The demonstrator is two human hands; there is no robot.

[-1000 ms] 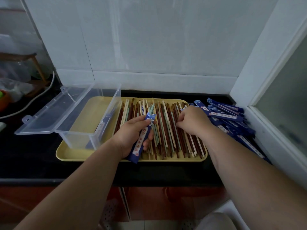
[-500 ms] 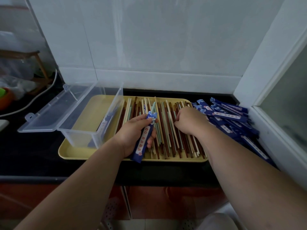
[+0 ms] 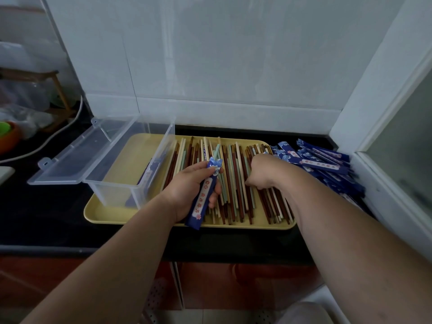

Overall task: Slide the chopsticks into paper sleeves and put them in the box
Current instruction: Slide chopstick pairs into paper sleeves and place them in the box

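Right hand (image 3: 263, 170) nearer — fingers hidden

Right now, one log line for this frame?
left hand: holds sleeve, teal chopstick poking out | right hand: curled over chopsticks on tray, grip hidden | box: open, on tray

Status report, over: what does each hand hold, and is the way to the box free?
Left hand grips blue sleeve, pale chopstick poking out. Right hand on loose chopsticks, grasp hidden. Box open, nothing between.
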